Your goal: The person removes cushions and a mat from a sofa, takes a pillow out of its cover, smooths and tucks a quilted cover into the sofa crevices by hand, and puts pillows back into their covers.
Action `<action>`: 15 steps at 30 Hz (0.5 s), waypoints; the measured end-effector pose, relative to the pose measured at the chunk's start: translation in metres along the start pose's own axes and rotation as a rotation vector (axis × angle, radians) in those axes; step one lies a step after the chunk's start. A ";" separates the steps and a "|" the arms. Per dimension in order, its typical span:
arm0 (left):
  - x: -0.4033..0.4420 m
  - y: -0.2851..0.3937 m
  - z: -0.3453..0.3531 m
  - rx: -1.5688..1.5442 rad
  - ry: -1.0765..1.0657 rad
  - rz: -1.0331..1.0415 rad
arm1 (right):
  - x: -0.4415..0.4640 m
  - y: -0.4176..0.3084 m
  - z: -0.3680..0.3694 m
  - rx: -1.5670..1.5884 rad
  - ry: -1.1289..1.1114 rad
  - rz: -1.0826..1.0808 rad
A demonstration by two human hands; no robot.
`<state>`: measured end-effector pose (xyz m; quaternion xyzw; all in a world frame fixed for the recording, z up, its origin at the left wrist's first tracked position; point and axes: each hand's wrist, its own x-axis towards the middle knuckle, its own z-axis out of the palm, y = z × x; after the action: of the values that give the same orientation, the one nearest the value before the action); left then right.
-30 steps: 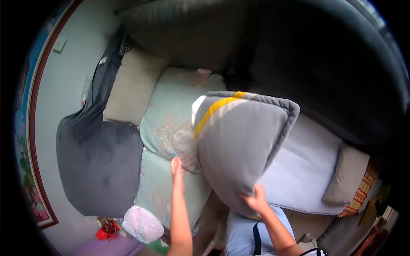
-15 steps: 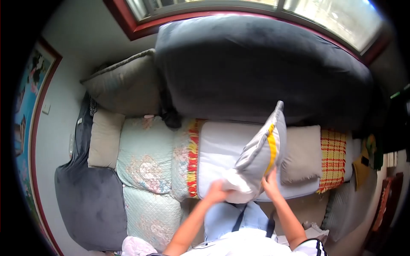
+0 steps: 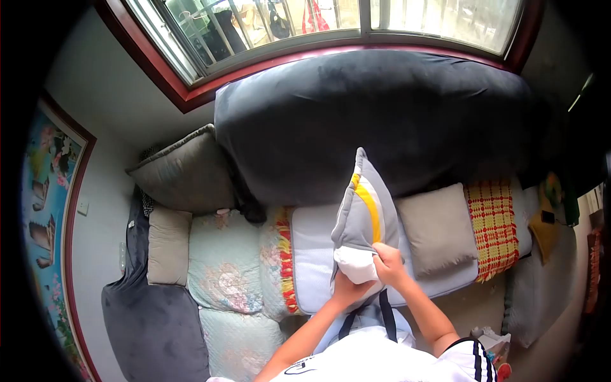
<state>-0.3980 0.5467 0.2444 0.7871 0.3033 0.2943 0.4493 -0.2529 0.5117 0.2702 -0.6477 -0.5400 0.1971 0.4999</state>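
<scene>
A grey and white cushion (image 3: 364, 213) with a yellow stripe stands upright on one corner in front of me, over the sofa seat. A bulging white inner part (image 3: 356, 264) shows at its lower end. My right hand (image 3: 389, 264) is closed on the cushion's lower right edge, thumb up beside the white part. My left hand (image 3: 352, 291) is closed around the bottom of the cushion, just under the white part; some of its fingers are hidden behind the fabric.
A beige cushion (image 3: 438, 229) lies on the seat to the right, beside a red and yellow woven cloth (image 3: 493, 226). Green floral covers (image 3: 226, 254) and a small beige cushion (image 3: 168, 248) are on the left. A dark covered backrest (image 3: 375, 121) runs below the window (image 3: 439, 25).
The cushion has swung from leaning right to nearly upright and moved left. My left hand has moved right, under the white part; my right hand has shifted left. The view has tilted up.
</scene>
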 end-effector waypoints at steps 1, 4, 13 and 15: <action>0.008 0.003 0.000 -0.009 0.004 0.004 | 0.000 -0.001 -0.001 -0.010 -0.002 -0.003; 0.032 0.021 0.004 -0.001 -0.018 0.069 | 0.004 -0.016 -0.019 0.590 0.045 0.218; 0.095 0.004 0.053 -0.384 0.075 -0.086 | -0.012 -0.086 -0.047 0.757 -0.291 0.059; 0.126 0.003 0.036 -0.515 -0.315 -0.427 | -0.015 -0.090 -0.046 0.974 -0.358 0.082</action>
<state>-0.2900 0.6200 0.2563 0.6029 0.3038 0.1356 0.7252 -0.2672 0.4708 0.3627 -0.3165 -0.4370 0.5528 0.6350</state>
